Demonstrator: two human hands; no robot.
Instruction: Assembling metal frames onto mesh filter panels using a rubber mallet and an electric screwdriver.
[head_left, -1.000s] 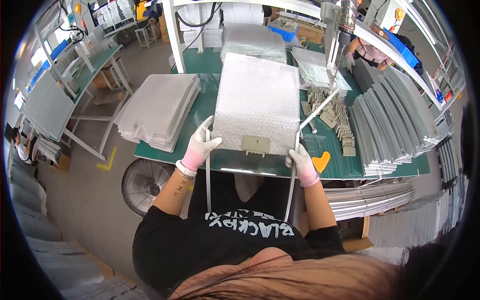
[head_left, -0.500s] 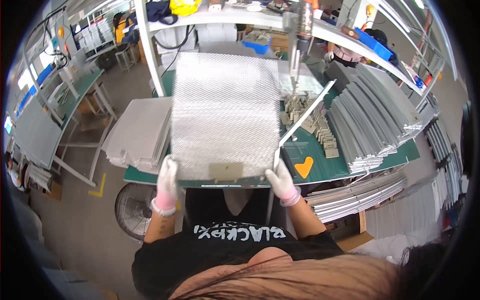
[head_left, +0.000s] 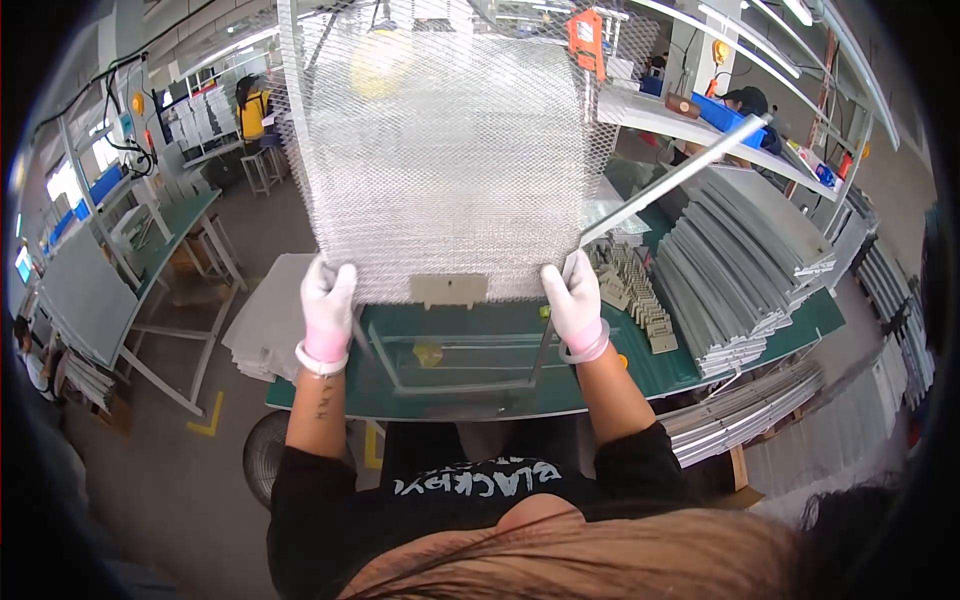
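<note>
A silvery metal mesh sheet (head_left: 450,190) is held up above the green worktable (head_left: 460,408) between my two gloved hands. Its lower left corner is gripped by my left hand (head_left: 328,308), fingers closed. My right hand (head_left: 576,312) pinches the lower right corner, where a long metal strip (head_left: 680,182) slants up to the right; how the strip joins is hidden. A beige rectangular plate (head_left: 448,289) sits at the mesh's lower edge. Below it, a thin frame outline (head_left: 460,388) shows over the table; I cannot tell whether it is attached.
Grey panels are stacked at the right (head_left: 740,275) and pale panels at the left (head_left: 265,325). Small beige metal parts (head_left: 640,308) lie in rows beside my right hand. An overhead shelf holds a blue bin (head_left: 730,120). A fan (head_left: 262,460) stands below the table's left.
Both hands have lifted the mesh up and away from my body, off the table's front edge. The strip at the right has risen with it. The surroundings have shifted slightly in view.
</note>
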